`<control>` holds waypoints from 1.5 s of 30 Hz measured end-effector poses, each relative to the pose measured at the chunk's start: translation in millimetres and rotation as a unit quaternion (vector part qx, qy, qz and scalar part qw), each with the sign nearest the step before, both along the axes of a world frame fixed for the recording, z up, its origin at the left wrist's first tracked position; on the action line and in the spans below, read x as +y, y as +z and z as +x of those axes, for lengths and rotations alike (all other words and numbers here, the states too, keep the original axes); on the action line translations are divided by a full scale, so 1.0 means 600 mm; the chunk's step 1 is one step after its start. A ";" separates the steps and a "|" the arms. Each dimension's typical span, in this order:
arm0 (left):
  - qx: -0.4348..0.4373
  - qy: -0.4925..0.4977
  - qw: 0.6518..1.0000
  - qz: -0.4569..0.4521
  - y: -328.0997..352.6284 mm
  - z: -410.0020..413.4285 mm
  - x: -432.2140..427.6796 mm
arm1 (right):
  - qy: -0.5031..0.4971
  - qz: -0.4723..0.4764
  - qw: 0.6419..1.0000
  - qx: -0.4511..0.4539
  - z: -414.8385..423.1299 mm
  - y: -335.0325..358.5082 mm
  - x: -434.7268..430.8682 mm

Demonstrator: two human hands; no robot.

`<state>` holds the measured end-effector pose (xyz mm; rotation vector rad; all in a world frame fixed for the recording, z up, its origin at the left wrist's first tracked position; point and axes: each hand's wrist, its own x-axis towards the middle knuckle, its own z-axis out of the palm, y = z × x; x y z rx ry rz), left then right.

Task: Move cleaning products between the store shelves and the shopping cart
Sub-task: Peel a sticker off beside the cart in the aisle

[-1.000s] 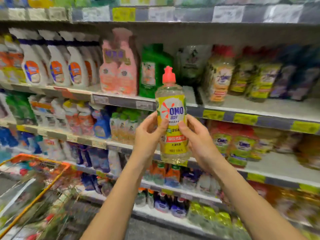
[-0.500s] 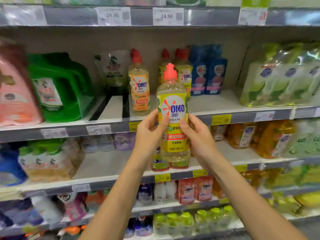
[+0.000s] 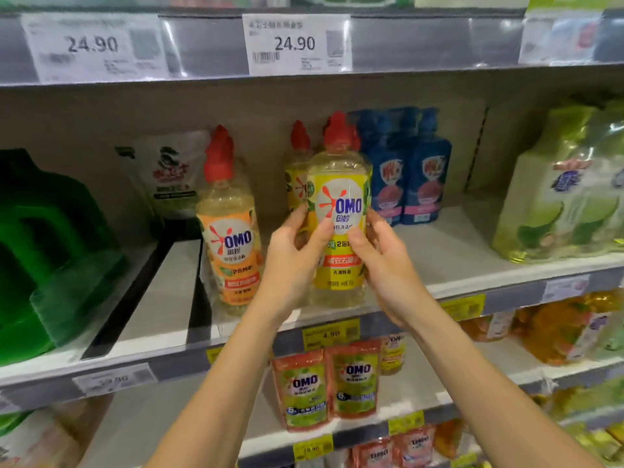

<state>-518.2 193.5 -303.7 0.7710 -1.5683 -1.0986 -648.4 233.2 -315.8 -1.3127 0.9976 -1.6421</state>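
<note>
Both hands [image 3: 293, 265] [image 3: 388, 268] around yellow OMO bottle [image 3: 341, 201]

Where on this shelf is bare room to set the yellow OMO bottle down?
Bare shelf lies in front of the blue pouches, up to the green refill packs. Another strip runs between the green jug and the orange OMO bottle. Crowded behind the yellow OMO bottle.

A shop: a supermarket aisle of cleaning goods. Tiered grey shelves [image 3: 472, 275] fronted by rails with printed price tags [image 3: 297, 43] reading 24.90, barcodes beside the figures, and yellow price labels [image 3: 331, 333] lower down. Stocked with repeated, identical packaged goods: red-capped OMO bottles [image 3: 233, 244], blue pouches [image 3: 415, 184], a big green jug [image 3: 50, 251], red refill packs [image 3: 354, 380].
</note>
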 end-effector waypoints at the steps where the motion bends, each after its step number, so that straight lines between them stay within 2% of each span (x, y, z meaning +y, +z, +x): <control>1: -0.012 0.008 1.000 -0.005 -0.001 -0.001 -0.016 | -0.004 0.002 1.000 0.012 -0.004 0.000 -0.015; 6: -0.070 0.045 0.996 -0.015 -0.027 -0.005 -0.064 | 0.005 0.020 0.998 0.066 -0.018 -0.022 -0.073; 10: -0.155 0.085 0.984 -0.034 -0.059 0.000 -0.098 | 0.054 0.010 0.997 0.063 -0.030 -0.044 -0.099; 13: -0.181 0.104 0.977 -0.031 -0.057 0.000 -0.103 | 0.083 -0.004 0.991 0.103 -0.036 -0.042 -0.115; 16: -0.217 0.127 0.967 -0.038 -0.052 -0.006 -0.109 | 0.057 0.010 0.978 0.199 -0.044 -0.036 -0.127; 19: -0.252 0.150 0.955 -0.043 -0.048 -0.014 -0.123 | -0.052 0.011 0.922 0.384 -0.052 -0.030 -0.144; 22: -0.279 0.170 0.944 -0.045 -0.039 -0.023 -0.134 | -0.101 0.035 0.888 0.447 -0.047 -0.023 -0.154; 25: -0.283 0.175 0.942 -0.040 -0.031 -0.035 -0.145 | -0.137 0.055 0.880 0.451 -0.042 -0.023 -0.159; 27: -0.292 0.189 0.937 -0.031 -0.026 -0.043 -0.154 | -0.140 0.062 0.891 0.428 -0.040 -0.024 -0.156; 32: -0.319 0.222 0.921 -0.017 -0.021 -0.058 -0.174 | -0.073 0.071 0.920 0.379 -0.046 -0.030 -0.148; 45: -0.330 0.230 0.915 0.016 -0.018 -0.067 -0.193 | -0.022 0.058 0.932 0.358 -0.045 -0.057 -0.161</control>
